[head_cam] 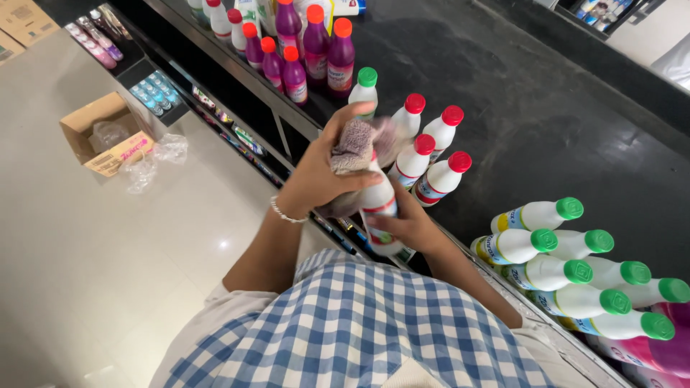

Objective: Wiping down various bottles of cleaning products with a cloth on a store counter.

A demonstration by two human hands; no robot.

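Bottle (379, 208) sits gripped in right hand (413, 226); left hand (316, 172) clamps cloth (353, 147) over its top. Hard wiping could topple red-capped bottles (431, 162) near shelf (517, 108) edge.

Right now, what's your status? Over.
Left hand presses cloth on white bottle. Right hand grips bottle's lower part. Red-capped bottles stand close behind.
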